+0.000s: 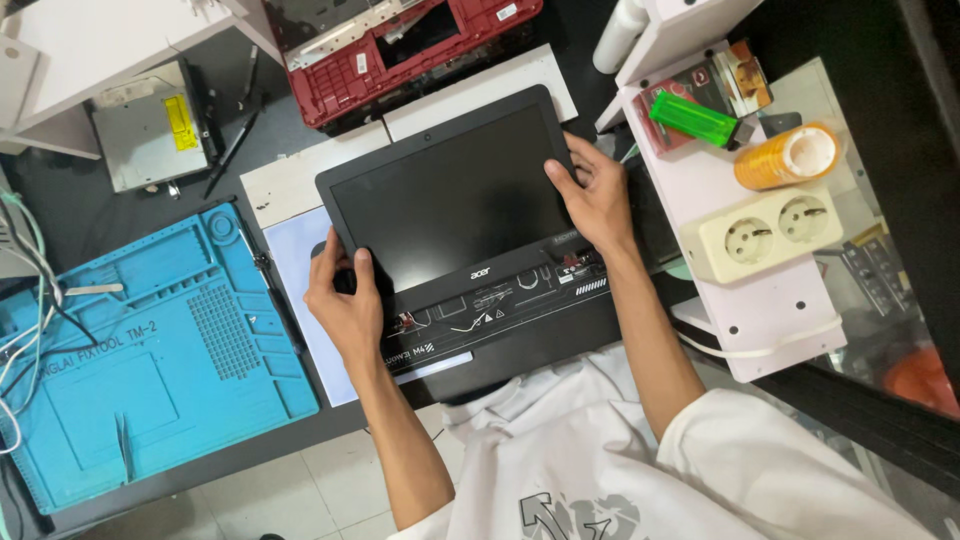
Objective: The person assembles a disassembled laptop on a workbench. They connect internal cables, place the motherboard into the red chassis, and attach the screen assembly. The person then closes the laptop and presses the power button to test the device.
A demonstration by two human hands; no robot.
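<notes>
- The person's white shirt (600, 470) fills the bottom edge, and both bare forearms reach up from it toward the desk.
- The left hand (345, 300) grips the lower left corner of a black laptop screen panel (450, 195); the thumb lies on the front bezel and the fingers are curled behind the edge.
- The right hand (595, 195) grips the right edge of the same panel, thumb on the front near the upper right, fingers wrapped round the side.
- The panel lies tilted in the middle of the desk, its dark glass facing up, over the open laptop base (500, 315), where bare inner parts and cables show along the hinge strip.
- Under the laptop lies a pale sheet (300, 260), touching a white board (290, 180) beyond it.
- To the left lies a blue repair mat (150, 350) with small trays; tweezers (124, 445) rest on its near part, and white cables (20, 330) trail over its left edge.
- To the right stands a white shelf (770, 310) carrying a cream double socket (765, 235), a roll of amber tape (790, 155) and a green lighter (695, 118).
- Farther back on the left lies a grey metal disc drive (150, 130), with a black tool (232, 150) just beside it.
- At the far edge sits a red laptop shell (400, 55), stripped open.
</notes>
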